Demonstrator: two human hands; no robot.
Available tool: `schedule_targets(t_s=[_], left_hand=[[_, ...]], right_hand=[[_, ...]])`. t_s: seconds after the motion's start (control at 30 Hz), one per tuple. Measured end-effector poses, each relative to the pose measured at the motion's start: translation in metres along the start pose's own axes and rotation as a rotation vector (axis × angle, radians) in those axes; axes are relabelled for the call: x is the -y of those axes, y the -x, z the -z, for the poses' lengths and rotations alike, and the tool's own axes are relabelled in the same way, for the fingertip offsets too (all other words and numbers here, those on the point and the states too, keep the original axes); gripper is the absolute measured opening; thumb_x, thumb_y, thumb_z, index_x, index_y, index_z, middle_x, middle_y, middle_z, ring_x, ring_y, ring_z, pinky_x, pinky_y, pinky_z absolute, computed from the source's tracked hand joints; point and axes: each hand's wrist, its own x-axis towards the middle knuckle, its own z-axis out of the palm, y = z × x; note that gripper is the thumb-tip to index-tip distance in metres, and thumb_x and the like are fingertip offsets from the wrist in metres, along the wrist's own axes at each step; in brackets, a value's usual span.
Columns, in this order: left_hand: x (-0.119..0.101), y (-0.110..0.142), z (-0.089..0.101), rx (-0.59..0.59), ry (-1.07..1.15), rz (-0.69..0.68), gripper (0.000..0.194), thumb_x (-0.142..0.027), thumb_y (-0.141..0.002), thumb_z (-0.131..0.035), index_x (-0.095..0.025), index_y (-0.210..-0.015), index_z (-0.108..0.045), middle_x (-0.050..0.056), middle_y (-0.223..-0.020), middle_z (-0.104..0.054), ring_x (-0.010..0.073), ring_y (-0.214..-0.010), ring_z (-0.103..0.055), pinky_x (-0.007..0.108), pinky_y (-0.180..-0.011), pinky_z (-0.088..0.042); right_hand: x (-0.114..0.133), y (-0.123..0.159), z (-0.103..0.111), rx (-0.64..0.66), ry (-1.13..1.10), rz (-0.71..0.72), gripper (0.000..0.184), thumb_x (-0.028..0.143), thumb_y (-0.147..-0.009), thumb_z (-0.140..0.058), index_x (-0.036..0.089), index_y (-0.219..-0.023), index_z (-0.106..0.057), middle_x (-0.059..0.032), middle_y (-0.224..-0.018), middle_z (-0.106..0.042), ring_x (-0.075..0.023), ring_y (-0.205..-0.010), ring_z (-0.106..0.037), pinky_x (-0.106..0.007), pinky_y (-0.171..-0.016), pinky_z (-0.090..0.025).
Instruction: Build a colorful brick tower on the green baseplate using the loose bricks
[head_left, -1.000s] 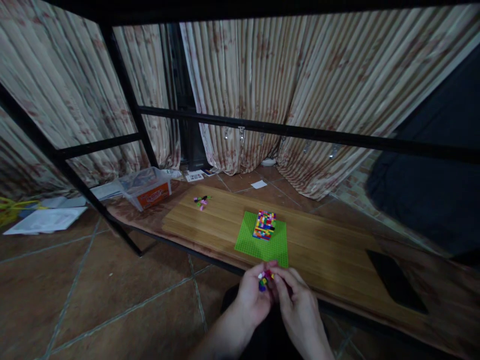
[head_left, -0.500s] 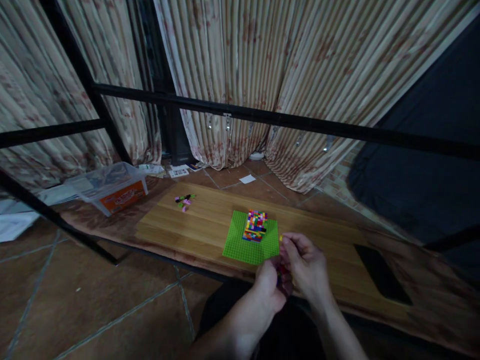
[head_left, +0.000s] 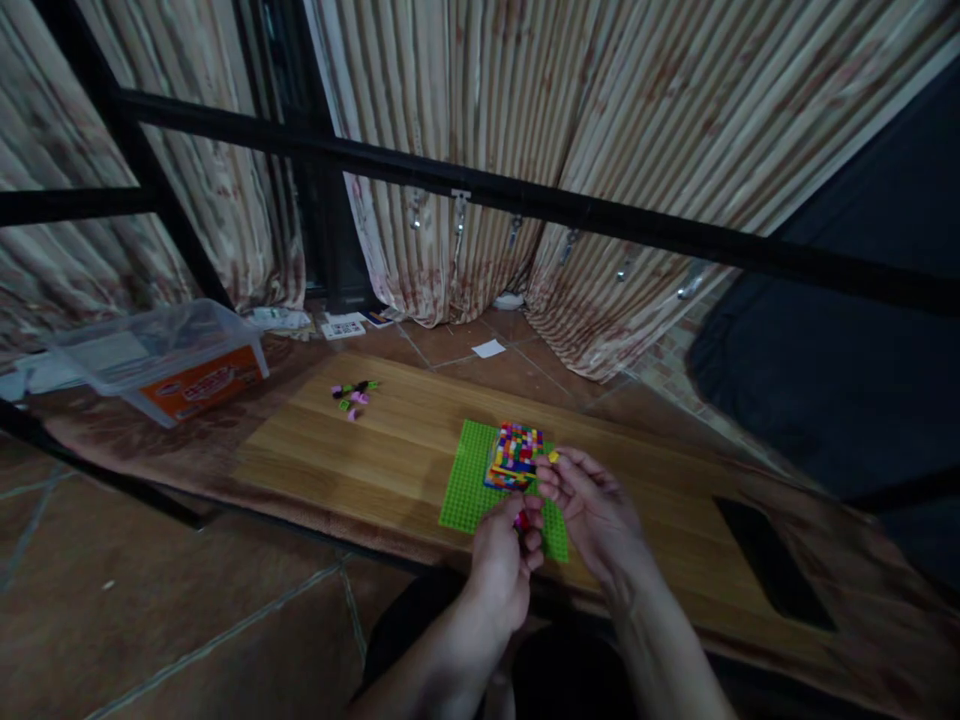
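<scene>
A structure of many-coloured toy bricks (head_left: 517, 446) stands on a green baseplate (head_left: 463, 490), which lies on the wooden board. Over the plate's right part, my right hand (head_left: 596, 505) pinches a small yellow brick (head_left: 554, 457) between thumb and finger, close beside the structure. My left hand (head_left: 504, 560) is curled closed at the plate's front edge. Red and pink toy bricks (head_left: 521, 520) show between its fingers; the rest of what it holds is hidden. Part of the structure's right side is covered by my right fingers.
Several loose pink, green and black bricks (head_left: 354, 397) lie at the board's left. Beyond them stands a clear plastic box (head_left: 191, 360) with an orange label. A flat black object (head_left: 772, 560) rests at the right. A dark metal bar (head_left: 525, 200) crosses behind the board (head_left: 315, 455).
My right hand has moved left and up with the yellow brick, nearer the structure. My left hand has shifted left, apart from the right. The camera view has tilted and shifted slightly.
</scene>
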Motion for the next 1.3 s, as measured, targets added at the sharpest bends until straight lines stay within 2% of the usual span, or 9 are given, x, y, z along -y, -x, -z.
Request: schedule_targets(t_s=[0.27, 0.33, 0.47, 0.63, 0.8, 0.9, 1.03, 1.23, 1.3], left_hand=[[0.002, -0.001, 0.001, -0.025, -0.051, -0.023, 0.018, -0.029, -0.073, -0.057, -0.011, -0.077, -0.061, -0.001, -0.066, -0.049, 0.0037, -0.047, -0.035, 0.019, -0.045, -0.020], [0.005, -0.002, 0.001, -0.027, -0.063, -0.026, 0.019, -0.030, -0.073, -0.057, -0.011, -0.077, -0.061, -0.001, -0.065, -0.049, 0.0041, -0.047, -0.036, 0.019, -0.045, -0.020], [0.010, -0.004, 0.000, -0.017, -0.071, -0.028, 0.018, -0.029, -0.072, -0.056, -0.012, -0.076, -0.061, -0.002, -0.063, -0.050, 0.0044, -0.046, -0.035, 0.020, -0.045, -0.019], [0.011, -0.005, -0.001, -0.015, -0.071, -0.032, 0.017, -0.028, -0.072, -0.055, -0.012, -0.074, -0.062, -0.002, -0.062, -0.049, 0.0049, -0.047, -0.036, 0.020, -0.045, -0.019], [0.008, -0.004, -0.001, -0.018, -0.085, -0.029, 0.018, -0.027, -0.075, -0.053, -0.012, -0.075, -0.062, -0.001, -0.061, -0.049, 0.0050, -0.046, -0.036, 0.020, -0.045, -0.020], [0.007, -0.004, -0.002, -0.015, -0.084, -0.020, 0.018, -0.027, -0.076, -0.051, -0.012, -0.075, -0.061, -0.001, -0.062, -0.048, 0.0048, -0.046, -0.036, 0.020, -0.045, -0.019], [0.006, -0.004, -0.002, -0.010, -0.088, -0.016, 0.017, -0.025, -0.076, -0.050, -0.013, -0.075, -0.060, -0.002, -0.062, -0.048, 0.0047, -0.045, -0.035, 0.020, -0.044, -0.019], [0.007, -0.004, -0.001, -0.015, -0.089, -0.016, 0.017, -0.028, -0.075, -0.053, -0.013, -0.074, -0.061, -0.001, -0.063, -0.050, 0.0050, -0.046, -0.036, 0.020, -0.044, -0.020], [0.007, -0.004, -0.001, -0.012, -0.087, -0.020, 0.018, -0.029, -0.075, -0.053, -0.013, -0.074, -0.061, -0.001, -0.062, -0.049, 0.0051, -0.046, -0.036, 0.020, -0.044, -0.020]], right_hand=[[-0.005, -0.015, 0.003, -0.060, 0.092, 0.081, 0.024, 0.024, -0.058, -0.085, 0.021, -0.079, -0.075, -0.0014, -0.075, -0.074, -0.0112, -0.070, -0.068, -0.021, -0.068, -0.056], [-0.005, -0.020, 0.007, -0.083, 0.209, 0.138, 0.022, 0.027, -0.059, -0.083, 0.021, -0.079, -0.075, -0.0019, -0.075, -0.075, -0.0128, -0.068, -0.068, -0.026, -0.069, -0.056], [-0.004, -0.033, 0.010, -0.093, 0.609, 0.299, 0.020, 0.032, -0.066, -0.075, 0.019, -0.081, -0.074, -0.0039, -0.078, -0.075, -0.0180, -0.071, -0.067, -0.035, -0.071, -0.055], [0.001, -0.044, 0.002, 0.089, 1.090, 0.448, 0.017, 0.026, -0.078, -0.060, 0.020, -0.089, -0.072, -0.0049, -0.090, -0.073, -0.0189, -0.080, -0.067, -0.034, -0.077, -0.051], [0.007, -0.044, -0.005, 0.297, 1.428, 0.604, 0.018, 0.018, -0.082, -0.053, 0.020, -0.079, -0.071, -0.0048, -0.083, -0.070, -0.0180, -0.079, -0.064, -0.031, -0.076, -0.048], [0.006, -0.046, -0.003, 0.344, 1.493, 0.629, 0.020, 0.016, -0.083, -0.052, 0.020, -0.077, -0.071, -0.0056, -0.083, -0.069, -0.0183, -0.080, -0.063, -0.031, -0.076, -0.047], [0.001, -0.051, 0.002, 0.335, 1.491, 0.654, 0.021, 0.017, -0.084, -0.052, 0.021, -0.078, -0.071, -0.0046, -0.085, -0.067, -0.0177, -0.081, -0.062, -0.030, -0.076, -0.047], [-0.005, -0.056, 0.003, 0.194, 1.367, 0.526, 0.015, 0.020, -0.079, -0.056, 0.019, -0.083, -0.070, -0.0024, -0.081, -0.065, -0.0152, -0.070, -0.061, -0.028, -0.068, -0.047], [-0.005, -0.056, 0.004, 0.151, 1.389, 0.538, 0.012, 0.021, -0.078, -0.058, 0.019, -0.081, -0.069, -0.0025, -0.079, -0.065, -0.0156, -0.069, -0.060, -0.028, -0.067, -0.047]])
